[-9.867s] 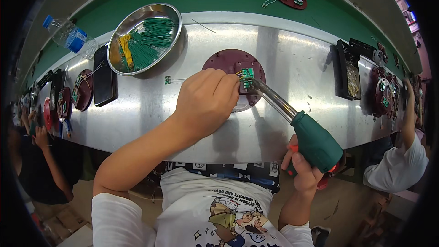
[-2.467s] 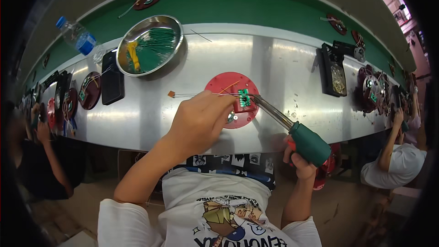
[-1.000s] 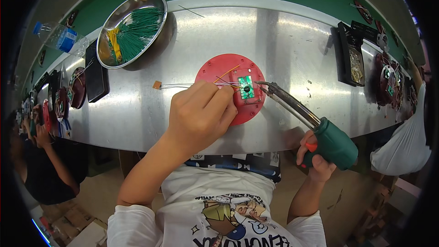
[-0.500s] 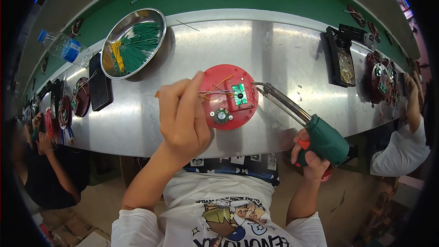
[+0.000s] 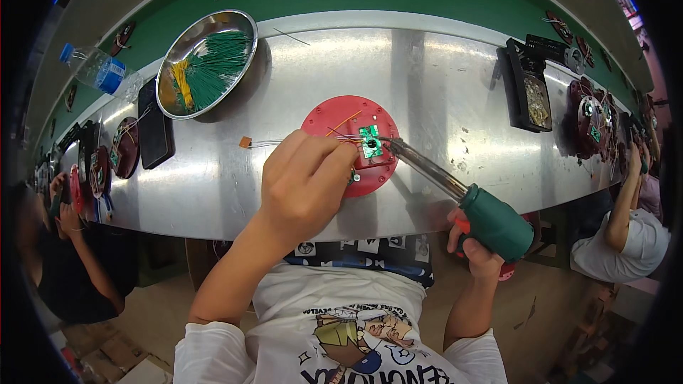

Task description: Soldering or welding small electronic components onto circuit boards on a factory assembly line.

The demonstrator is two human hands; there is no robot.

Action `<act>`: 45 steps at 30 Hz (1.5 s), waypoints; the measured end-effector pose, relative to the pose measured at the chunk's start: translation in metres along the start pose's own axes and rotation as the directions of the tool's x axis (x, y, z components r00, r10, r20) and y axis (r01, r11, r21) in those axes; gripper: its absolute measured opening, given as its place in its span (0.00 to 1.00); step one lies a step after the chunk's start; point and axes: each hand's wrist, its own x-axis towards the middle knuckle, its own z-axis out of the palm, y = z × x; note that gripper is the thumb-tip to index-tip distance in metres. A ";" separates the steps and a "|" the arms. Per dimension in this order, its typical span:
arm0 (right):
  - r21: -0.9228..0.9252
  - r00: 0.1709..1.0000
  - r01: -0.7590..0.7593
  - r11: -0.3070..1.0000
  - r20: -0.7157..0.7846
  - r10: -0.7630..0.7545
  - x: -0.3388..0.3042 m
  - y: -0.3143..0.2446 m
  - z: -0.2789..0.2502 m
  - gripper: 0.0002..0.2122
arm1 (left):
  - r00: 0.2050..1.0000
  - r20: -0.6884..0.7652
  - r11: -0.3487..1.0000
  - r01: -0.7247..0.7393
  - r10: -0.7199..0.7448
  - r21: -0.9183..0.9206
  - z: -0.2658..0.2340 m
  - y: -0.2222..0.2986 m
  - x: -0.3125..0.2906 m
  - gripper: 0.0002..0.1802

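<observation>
On the metal table lies a red round plastic housing [image 5: 331, 110] carrying a small green circuit board [image 5: 370, 131]. My left hand [image 5: 302, 181] is closed in a pinch over the housing's left side, gripping thin wires [image 5: 347, 138] just left of the board. It covers much of the round speaker [image 5: 355, 177]. White leads run left from under this hand to a small orange piece [image 5: 245, 142]. My right hand [image 5: 478, 252] wraps round the green handle of a soldering iron [image 5: 498, 224]. The iron's tip reaches the board's right edge; contact cannot be made out.
A steel bowl [image 5: 165, 92] of green and yellow wires stands at the back left, beside a dark phone-like slab [image 5: 154, 131] and a plastic bottle [image 5: 107, 75]. A black tray [image 5: 523, 92] and dark red housings [image 5: 587, 128] sit at right. Other people work on both sides.
My left hand has come down and right onto the wires beside the board. The soldering iron has shifted left, its tip now at the board. The housing has moved slightly left.
</observation>
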 end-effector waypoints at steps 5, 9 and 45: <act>-0.134 0.999 0.039 0.990 0.006 -0.038 0.003 -0.002 0.003 0.19 | 1.000 0.023 1.000 0.016 -0.016 -0.002 0.004 0.001 0.001 0.13; -0.087 0.999 -0.029 0.996 -0.047 0.025 0.001 -0.005 0.006 0.18 | 0.999 0.012 0.999 -0.039 0.039 0.002 0.005 -0.002 -0.001 0.13; 0.152 0.998 0.029 0.988 -0.062 -0.020 0.007 -0.003 -0.002 0.21 | 0.998 0.069 0.999 -0.016 0.013 0.030 0.005 -0.002 -0.003 0.12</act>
